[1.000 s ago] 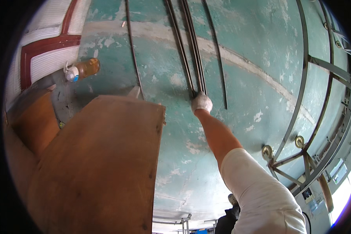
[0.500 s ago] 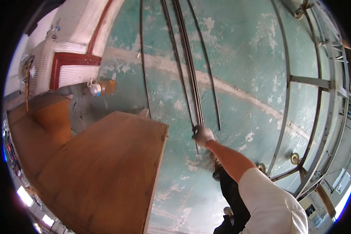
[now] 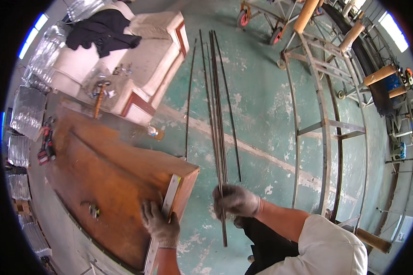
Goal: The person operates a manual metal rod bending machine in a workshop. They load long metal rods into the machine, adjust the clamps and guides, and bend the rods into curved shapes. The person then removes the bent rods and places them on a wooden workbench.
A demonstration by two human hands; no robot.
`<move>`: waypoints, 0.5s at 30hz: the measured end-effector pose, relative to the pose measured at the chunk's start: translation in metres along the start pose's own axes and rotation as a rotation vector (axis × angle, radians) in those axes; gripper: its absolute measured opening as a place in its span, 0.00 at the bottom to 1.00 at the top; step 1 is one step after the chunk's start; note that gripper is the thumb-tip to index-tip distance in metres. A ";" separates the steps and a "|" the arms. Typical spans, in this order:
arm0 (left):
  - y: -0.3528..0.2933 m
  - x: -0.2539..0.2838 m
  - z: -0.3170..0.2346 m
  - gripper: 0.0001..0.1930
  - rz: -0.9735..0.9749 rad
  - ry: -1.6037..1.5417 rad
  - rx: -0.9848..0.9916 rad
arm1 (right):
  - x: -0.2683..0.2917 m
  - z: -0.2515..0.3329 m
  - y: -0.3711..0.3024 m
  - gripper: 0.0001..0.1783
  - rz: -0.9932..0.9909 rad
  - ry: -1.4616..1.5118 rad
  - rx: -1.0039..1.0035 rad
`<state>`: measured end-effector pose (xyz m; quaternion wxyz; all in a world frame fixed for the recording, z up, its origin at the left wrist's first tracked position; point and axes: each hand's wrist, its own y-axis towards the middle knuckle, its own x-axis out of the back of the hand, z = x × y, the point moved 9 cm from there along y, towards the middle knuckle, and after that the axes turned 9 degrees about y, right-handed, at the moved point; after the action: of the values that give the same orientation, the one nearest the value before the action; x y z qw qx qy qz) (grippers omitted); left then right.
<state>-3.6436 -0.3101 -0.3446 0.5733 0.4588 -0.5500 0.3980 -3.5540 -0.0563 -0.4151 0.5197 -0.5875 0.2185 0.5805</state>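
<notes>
My right hand (image 3: 236,200), in a grey-white work glove, is closed round a long thin metal rod (image 3: 223,229) near its close end. That end sticks out below my fist, and the rod runs away toward the others on the floor. My left hand (image 3: 161,223), gloved too, has its fingers spread over the edge of a brown wooden table (image 3: 110,172). Beneath and beside it lies a flat silver metal strip (image 3: 171,196) along that edge. Several more dark rods (image 3: 234,137) lie lengthwise on the green floor. A small tape measure (image 3: 94,211) rests on the tabletop.
To the right stands a metal frame (image 3: 325,156) with rollers. A wheeled cart (image 3: 275,34) is at the back. On the left are a pale sofa-like seat (image 3: 156,27) with dark cloth (image 3: 103,34), a hammer (image 3: 100,98), a cordless power tool (image 3: 47,144) and a jar (image 3: 156,133).
The view has lifted and shows more of the room. My left hand has come into view at the table edge. My right hand still grips the rod, now held nearer to me.
</notes>
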 end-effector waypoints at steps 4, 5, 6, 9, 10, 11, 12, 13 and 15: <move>-0.099 0.029 -0.001 0.25 0.019 -0.560 0.246 | -0.133 0.055 -0.039 0.18 0.183 0.085 0.224; -0.137 0.028 0.000 0.24 0.053 -0.725 0.308 | -0.159 0.058 -0.050 0.17 0.179 0.100 0.233; -0.177 0.030 0.001 0.24 0.089 -0.892 0.367 | -0.180 0.054 -0.065 0.16 0.174 0.115 0.242; -0.286 0.058 0.011 0.18 0.239 -0.932 0.428 | -0.219 -0.002 -0.097 0.14 0.153 0.049 0.208; -0.323 0.068 0.027 0.16 0.249 -1.058 0.513 | -0.229 -0.030 -0.109 0.14 0.142 -0.008 0.206; -0.357 0.095 0.039 0.15 0.251 -1.187 0.606 | -0.235 -0.066 -0.122 0.14 0.132 -0.067 0.195; -0.398 0.117 0.052 0.14 0.238 -1.320 0.712 | -0.243 -0.108 -0.138 0.15 0.128 -0.127 0.165; -0.437 0.140 0.071 0.13 0.130 -1.467 0.781 | -0.251 -0.150 -0.158 0.17 0.111 -0.171 0.128; -0.513 0.207 0.101 0.16 -0.031 -1.564 0.805 | -0.283 -0.233 -0.211 0.16 0.118 -0.404 0.141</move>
<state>-3.1613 -0.5517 -0.1861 -0.1676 0.7747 -0.5966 0.1255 -3.3319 -0.2787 -0.1326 0.5577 -0.4079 0.1839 0.6991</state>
